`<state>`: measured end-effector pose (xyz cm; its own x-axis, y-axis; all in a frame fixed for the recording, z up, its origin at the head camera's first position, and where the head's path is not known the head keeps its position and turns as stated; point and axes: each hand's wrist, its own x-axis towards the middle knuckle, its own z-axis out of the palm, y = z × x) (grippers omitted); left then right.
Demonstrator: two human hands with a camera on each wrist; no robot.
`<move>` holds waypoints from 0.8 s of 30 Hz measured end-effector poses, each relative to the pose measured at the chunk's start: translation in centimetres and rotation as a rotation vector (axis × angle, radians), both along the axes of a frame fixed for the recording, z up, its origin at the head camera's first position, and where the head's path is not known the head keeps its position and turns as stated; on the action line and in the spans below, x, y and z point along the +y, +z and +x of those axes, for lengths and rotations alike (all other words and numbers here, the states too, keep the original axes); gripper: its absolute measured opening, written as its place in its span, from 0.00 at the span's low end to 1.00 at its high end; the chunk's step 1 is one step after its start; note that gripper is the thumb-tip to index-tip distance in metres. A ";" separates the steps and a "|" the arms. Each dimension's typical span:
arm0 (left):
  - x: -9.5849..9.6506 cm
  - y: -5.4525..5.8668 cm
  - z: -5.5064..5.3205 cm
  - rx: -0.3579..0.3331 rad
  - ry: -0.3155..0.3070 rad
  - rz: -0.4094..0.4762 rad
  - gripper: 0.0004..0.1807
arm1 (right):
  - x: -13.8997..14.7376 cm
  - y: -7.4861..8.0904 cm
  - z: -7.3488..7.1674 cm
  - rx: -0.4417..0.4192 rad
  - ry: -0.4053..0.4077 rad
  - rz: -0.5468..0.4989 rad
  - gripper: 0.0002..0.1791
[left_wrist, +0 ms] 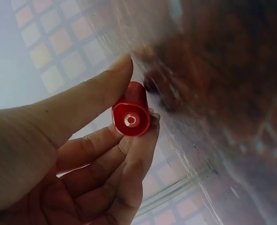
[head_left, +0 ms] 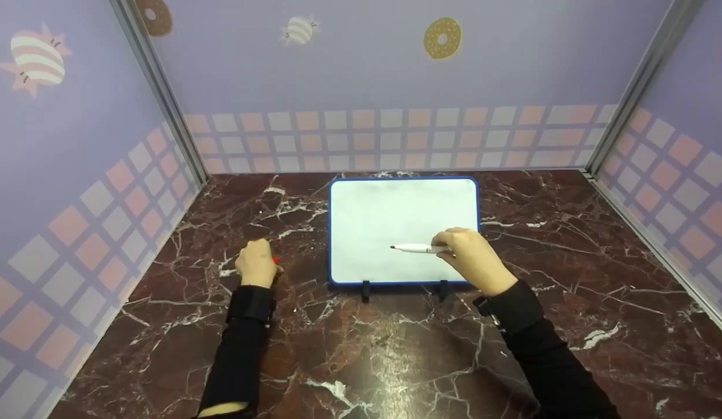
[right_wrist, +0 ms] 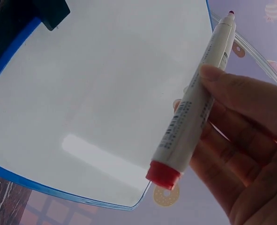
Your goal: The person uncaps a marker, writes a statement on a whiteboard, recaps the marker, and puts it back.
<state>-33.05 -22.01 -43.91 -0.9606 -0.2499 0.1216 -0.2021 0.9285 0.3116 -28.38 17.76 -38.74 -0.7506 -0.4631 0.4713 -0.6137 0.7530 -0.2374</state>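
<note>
My right hand (head_left: 474,260) pinches a white marker (head_left: 416,248) in front of the whiteboard (head_left: 367,221). The marker's red tip is bare and points left in the head view. In the right wrist view, thumb and fingers grip the barrel (right_wrist: 194,103), and its red end (right_wrist: 163,174) faces the camera. My left hand (head_left: 257,263) is low over the table, left of the board. Between thumb and fingertips it pinches a red marker cap (left_wrist: 131,110), its open end toward the wrist camera. In the head view the left hand hides most of the cap.
The blue-framed board leans on a stand with black feet (head_left: 365,291). It stands on a dark red marbled table (head_left: 349,361). Purple walls (head_left: 390,75) with pink and white squares enclose the back and both sides, with metal posts (head_left: 163,87) at the corners.
</note>
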 end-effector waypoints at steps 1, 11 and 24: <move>0.0 0.0 0.0 -0.009 0.000 -0.003 0.22 | 0.0 0.0 0.0 0.000 0.000 0.001 0.08; 0.2 0.2 0.1 -0.043 -0.017 -0.022 0.25 | -0.1 0.2 0.2 0.009 0.008 0.004 0.08; 0.7 0.5 0.3 0.081 -0.026 -0.024 0.23 | -0.3 0.4 0.5 0.027 0.012 0.009 0.09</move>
<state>-32.70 -21.35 -43.37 -0.9535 -0.2209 0.2051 -0.1527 0.9406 0.3032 -27.89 17.51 -38.32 -0.7318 -0.4766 0.4872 -0.6291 0.7473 -0.2139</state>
